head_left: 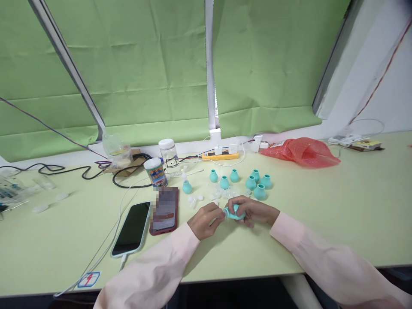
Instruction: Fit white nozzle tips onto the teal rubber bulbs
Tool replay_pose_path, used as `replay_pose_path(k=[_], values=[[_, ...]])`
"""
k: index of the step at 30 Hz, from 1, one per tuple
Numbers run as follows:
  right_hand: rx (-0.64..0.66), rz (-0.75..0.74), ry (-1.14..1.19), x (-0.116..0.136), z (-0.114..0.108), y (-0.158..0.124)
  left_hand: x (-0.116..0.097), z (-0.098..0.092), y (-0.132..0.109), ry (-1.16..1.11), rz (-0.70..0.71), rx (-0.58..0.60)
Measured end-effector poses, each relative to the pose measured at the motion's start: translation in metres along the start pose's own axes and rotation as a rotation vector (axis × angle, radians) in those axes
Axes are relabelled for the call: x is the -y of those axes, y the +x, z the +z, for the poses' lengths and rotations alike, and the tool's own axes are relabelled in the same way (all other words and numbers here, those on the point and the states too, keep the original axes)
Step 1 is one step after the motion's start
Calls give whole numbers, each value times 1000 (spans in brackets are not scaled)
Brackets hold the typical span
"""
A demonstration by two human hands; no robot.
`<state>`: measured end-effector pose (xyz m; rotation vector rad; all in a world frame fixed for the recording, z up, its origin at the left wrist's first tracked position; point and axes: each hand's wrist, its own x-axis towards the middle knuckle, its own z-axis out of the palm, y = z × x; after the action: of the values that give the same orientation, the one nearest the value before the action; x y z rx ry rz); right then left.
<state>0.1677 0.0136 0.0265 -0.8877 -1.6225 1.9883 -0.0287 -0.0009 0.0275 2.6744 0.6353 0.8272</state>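
My right hand is closed round a turquoise rubber bulb, which lies sideways with its neck to the left. At that neck my left hand pinches a small clear piece, mostly covered by the fingertips. Just beyond my hands, several loose turquoise bulbs stand upright with their open necks up. Small clear plastic parts lie scattered between them and my hands. Farther left stands one bulb with a clear tip fitted in its neck.
Left of my hands lie a phone in a red case and a phone on a charging cable. Behind them stand a printed can and a clear jar. A yellow power strip and red plastic bag lie at the back.
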Motion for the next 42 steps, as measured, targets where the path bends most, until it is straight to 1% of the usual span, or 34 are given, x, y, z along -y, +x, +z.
replay_pose_path(k=[3,6,10,13,17,19,21,25,29,31,35,36,38,40,41,42], values=[[21,18,15,1,0,-1,-2,0,0,0,16,0],[11,13,3,4,3,-4,-3,1,1,-12,43,-7],[-4,-6,-161,4,6,-6,-3,3,1,-4,56,-16],[21,40,-217,3,4,-5,-2,5,1,34,78,9],[53,142,-195,4,2,-5,-2,9,0,49,52,45],[65,170,-196,6,3,-7,-3,10,-2,46,24,61],[80,189,-202,8,4,-8,-4,11,-3,47,27,75],[80,206,-190,10,6,-10,-8,9,-3,55,53,67],[121,212,-131,7,6,-9,-11,8,-3,161,30,153],[129,182,-123,6,6,-7,-10,9,-3,195,37,150],[90,75,-117,3,6,-3,-6,10,-3,186,77,88],[71,43,-111,3,7,-1,-6,9,-3,178,81,49],[32,-31,-98,2,6,1,-4,4,-3,141,72,-94],[-15,-112,-74,2,4,2,0,-3,-3,115,23,-277],[-47,-151,-53,2,3,3,3,-6,-4,135,-31,-334],[-82,-186,-26,1,2,3,6,-10,-4,180,-85,-363]])
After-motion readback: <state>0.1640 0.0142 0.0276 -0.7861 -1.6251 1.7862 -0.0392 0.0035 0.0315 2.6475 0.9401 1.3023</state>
